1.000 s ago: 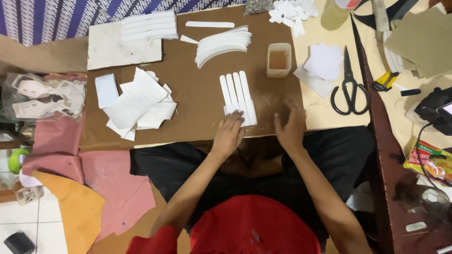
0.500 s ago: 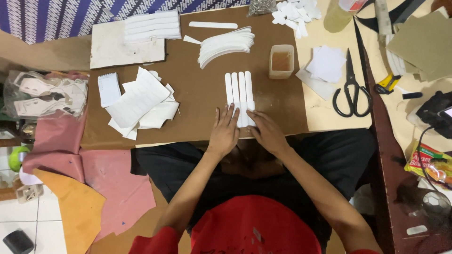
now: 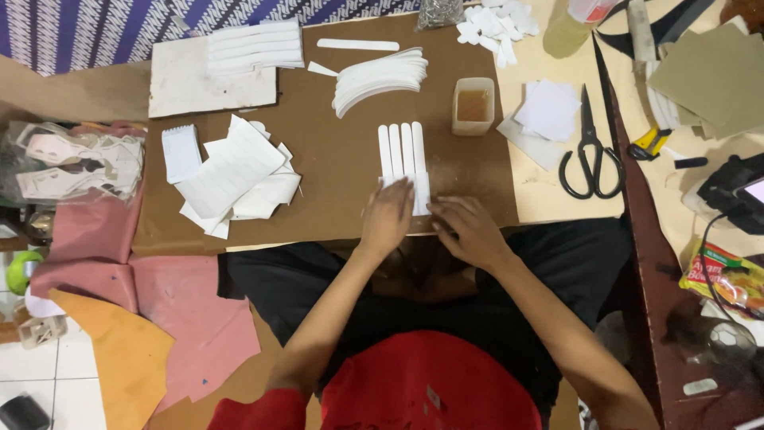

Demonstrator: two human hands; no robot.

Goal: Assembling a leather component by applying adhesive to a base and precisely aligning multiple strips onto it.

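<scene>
Several narrow white strips [image 3: 402, 151] lie side by side on a brown board [image 3: 326, 159]. My left hand [image 3: 387, 216] presses flat on their near ends, fingers spread. My right hand [image 3: 464, 227] rests just to the right of them, fingertips touching the lower edge of the rightmost strip. Neither hand lifts anything.
A fanned stack of white curved pieces [image 3: 378, 76], a pile of white sheets [image 3: 235, 175], a small tub of amber liquid [image 3: 473, 105], black scissors [image 3: 589, 151], small white scraps [image 3: 493, 20], pink and orange sheets [image 3: 151, 318] at the left, a dark device [image 3: 732, 191] at the right.
My right hand has moved left from the board's edge to the strips. My left hand has slid onto the strips' near ends.
</scene>
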